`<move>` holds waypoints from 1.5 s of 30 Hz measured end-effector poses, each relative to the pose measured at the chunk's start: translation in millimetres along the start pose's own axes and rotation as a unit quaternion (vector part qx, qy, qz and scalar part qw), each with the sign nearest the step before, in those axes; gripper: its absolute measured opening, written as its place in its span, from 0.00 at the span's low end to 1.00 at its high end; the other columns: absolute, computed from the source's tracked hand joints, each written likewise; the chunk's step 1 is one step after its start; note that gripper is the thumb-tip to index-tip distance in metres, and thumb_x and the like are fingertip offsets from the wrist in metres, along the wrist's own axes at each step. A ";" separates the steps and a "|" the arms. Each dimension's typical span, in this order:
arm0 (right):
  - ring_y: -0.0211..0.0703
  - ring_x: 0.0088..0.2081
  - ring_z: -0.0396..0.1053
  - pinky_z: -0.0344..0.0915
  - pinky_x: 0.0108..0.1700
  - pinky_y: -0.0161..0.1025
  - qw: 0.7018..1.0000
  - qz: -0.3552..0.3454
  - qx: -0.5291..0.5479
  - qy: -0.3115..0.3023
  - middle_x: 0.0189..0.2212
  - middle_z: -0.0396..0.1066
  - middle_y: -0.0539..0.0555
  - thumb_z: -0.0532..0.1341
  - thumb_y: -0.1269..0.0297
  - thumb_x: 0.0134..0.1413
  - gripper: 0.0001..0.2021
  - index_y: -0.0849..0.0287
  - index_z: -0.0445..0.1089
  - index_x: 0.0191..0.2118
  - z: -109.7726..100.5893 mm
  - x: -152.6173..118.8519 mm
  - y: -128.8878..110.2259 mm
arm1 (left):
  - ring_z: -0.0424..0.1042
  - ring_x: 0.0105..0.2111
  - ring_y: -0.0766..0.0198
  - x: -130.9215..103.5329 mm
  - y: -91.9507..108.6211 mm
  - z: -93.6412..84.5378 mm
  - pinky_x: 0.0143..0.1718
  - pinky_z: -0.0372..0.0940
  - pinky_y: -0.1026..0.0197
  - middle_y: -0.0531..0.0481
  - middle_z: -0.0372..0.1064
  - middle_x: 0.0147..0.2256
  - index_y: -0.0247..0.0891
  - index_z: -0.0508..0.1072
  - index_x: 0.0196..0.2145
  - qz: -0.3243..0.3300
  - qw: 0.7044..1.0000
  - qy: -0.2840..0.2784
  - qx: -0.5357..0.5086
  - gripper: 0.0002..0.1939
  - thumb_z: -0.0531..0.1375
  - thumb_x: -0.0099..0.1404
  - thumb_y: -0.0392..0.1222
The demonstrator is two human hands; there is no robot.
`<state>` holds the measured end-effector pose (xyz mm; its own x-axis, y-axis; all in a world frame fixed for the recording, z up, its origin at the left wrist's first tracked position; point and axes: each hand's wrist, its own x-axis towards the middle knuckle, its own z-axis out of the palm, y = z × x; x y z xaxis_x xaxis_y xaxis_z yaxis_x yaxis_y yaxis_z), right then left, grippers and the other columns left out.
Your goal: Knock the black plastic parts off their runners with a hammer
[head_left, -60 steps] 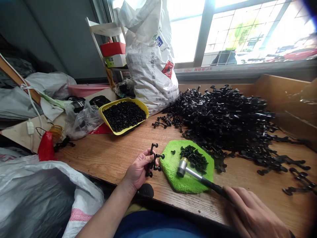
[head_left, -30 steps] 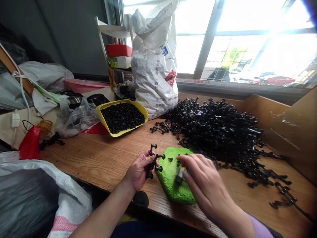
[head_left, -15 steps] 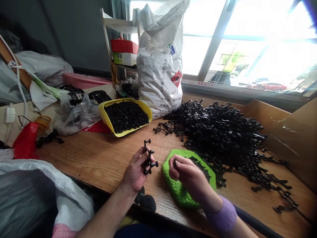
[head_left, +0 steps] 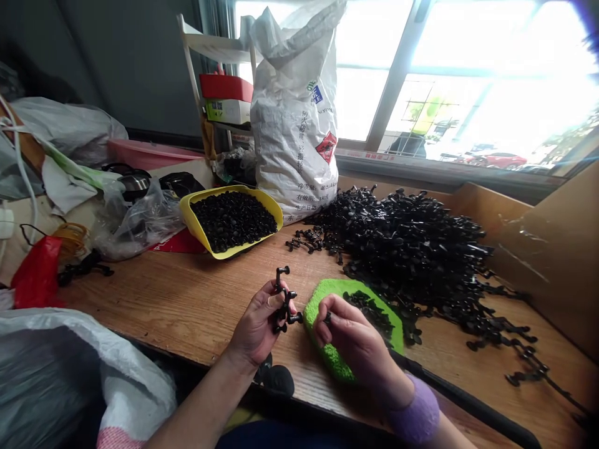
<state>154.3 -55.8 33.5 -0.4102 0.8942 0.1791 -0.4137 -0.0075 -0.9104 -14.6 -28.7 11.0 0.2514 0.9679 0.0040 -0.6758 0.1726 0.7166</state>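
My left hand (head_left: 255, 327) is closed around a branching black plastic sprue (head_left: 284, 304) with small round-headed knobs, its arms sticking up and out to the right. To its right, my right hand (head_left: 358, 343), with a purple band on the wrist, pinches a small black plastic piece (head_left: 327, 317) between thumb and fingers. The two hands are apart. Below the right hand lies a fluffy green pad (head_left: 327, 291), partly covered by the hand. On the pad is a spread of small black pieces (head_left: 369, 310).
A big heap of black sprues (head_left: 412, 249) covers the right of the table. A yellow scoop (head_left: 219, 254) full of small black pieces stands behind, near a white sack (head_left: 294, 137). A black rod (head_left: 468, 399) runs from the pad to the lower right. Cardboard (head_left: 552, 249) borders the right.
The view has shifted slightly, moving the background leftward. My right hand sits a little lower, uncovering more of the black pieces and the rod. Both hands keep their grip.
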 end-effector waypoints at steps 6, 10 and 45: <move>0.40 0.25 0.57 0.53 0.30 0.39 1.000 0.001 -0.011 0.008 0.21 0.60 0.50 0.52 0.67 0.56 0.06 0.59 0.65 0.33 -4.3 -4.9 3.7 | 0.64 0.25 0.71 -0.2 -1.3 1.0 0.22 0.54 0.72 0.51 0.66 0.25 0.36 0.66 0.38 0.006 1.000 -0.019 0.022 0.09 0.60 0.59 0.39; 0.40 0.25 0.57 0.54 0.30 0.39 1.000 0.001 -0.023 0.013 0.21 0.60 0.49 0.52 0.65 0.57 0.06 0.59 0.64 0.32 -4.2 -8.7 4.0 | 0.64 0.24 0.71 -0.6 -1.6 2.7 0.24 0.55 0.71 0.51 0.66 0.24 0.37 0.66 0.38 0.004 0.999 -0.023 0.023 0.08 0.59 0.60 0.38; 0.30 0.18 0.45 0.41 0.16 0.27 0.977 0.065 0.202 -0.023 0.20 0.52 0.44 0.54 0.68 0.57 0.05 0.60 0.60 0.30 16.2 16.9 -3.5 | 0.56 0.21 0.69 -3.3 -5.5 4.7 0.22 0.52 0.67 0.54 0.58 0.21 0.38 0.65 0.36 0.024 0.995 -0.100 0.014 0.04 0.54 0.64 0.40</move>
<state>135.7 -48.0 45.7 -0.5120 0.8535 0.0968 -0.6388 -0.3030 -0.7072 -8.5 -33.7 10.3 0.3536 0.9186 0.1763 -0.6721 0.1184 0.7309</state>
